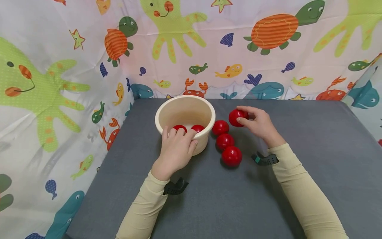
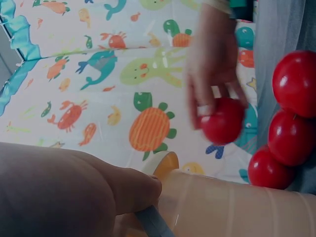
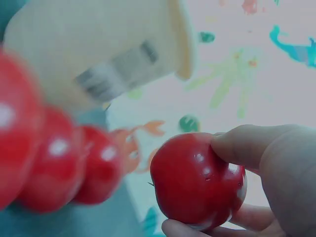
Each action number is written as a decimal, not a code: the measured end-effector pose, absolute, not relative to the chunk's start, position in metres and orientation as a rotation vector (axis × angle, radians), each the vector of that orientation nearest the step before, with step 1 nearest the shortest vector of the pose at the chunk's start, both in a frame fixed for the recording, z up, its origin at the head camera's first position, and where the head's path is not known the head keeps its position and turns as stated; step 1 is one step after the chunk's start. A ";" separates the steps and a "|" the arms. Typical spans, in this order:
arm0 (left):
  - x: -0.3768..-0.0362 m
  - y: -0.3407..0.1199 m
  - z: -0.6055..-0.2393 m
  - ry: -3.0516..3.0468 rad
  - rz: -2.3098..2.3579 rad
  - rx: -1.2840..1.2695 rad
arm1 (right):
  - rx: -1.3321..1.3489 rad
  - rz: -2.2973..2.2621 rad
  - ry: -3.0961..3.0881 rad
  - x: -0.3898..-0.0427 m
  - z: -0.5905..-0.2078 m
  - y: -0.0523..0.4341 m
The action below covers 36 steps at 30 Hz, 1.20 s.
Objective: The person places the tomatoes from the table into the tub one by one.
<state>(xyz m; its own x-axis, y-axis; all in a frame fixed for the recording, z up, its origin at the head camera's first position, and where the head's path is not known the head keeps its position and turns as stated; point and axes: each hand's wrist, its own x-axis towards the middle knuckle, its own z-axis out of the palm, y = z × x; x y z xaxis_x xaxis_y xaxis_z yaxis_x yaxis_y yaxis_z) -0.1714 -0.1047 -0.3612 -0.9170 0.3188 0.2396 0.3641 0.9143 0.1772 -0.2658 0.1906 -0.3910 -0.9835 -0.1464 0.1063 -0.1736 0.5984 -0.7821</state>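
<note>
A cream bowl (image 1: 206, 114) stands on the grey table with two red balls (image 1: 197, 127) inside it. My left hand (image 1: 176, 146) grips the bowl's near rim, fingers hooked over the edge; the bowl's wall (image 2: 232, 207) fills the left wrist view beside my hand. My right hand (image 1: 257, 122) pinches a red ball (image 1: 237, 117) just right of the bowl, held a little above the table; that held ball (image 3: 197, 180) shows close in the right wrist view. Three more red balls (image 1: 225, 141) lie in a row on the table between the bowl and my right hand.
The grey table (image 1: 313, 159) is walled by a cartoon sea-animal curtain (image 1: 59, 83) at the back and both sides. The row of balls (image 2: 291, 136) and my right hand (image 2: 212, 64) also show in the left wrist view.
</note>
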 end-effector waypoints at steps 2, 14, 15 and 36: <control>-0.171 -0.105 -0.362 -2.871 -0.326 -0.521 | 0.319 1.346 -2.754 -0.264 -0.375 0.185; -0.172 -0.106 -0.361 -2.866 -0.335 -0.525 | 0.569 1.319 -2.617 -0.259 -0.302 0.137; -0.172 -0.106 -0.361 -2.868 -0.335 -0.525 | 0.602 1.322 -2.598 -0.259 -0.299 0.133; -0.174 -0.107 -0.359 -2.897 -0.324 -0.534 | 0.917 1.398 -2.607 -0.261 -0.303 0.056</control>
<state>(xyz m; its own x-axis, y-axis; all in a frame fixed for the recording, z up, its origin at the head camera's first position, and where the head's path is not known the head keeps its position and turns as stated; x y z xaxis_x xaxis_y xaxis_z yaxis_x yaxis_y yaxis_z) -0.1744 -0.1072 -0.3593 -0.9198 0.3304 0.2118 0.3690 0.9118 0.1800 -0.2614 0.0556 -0.3033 -0.8238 -0.4781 0.3046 -0.5183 0.4175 -0.7464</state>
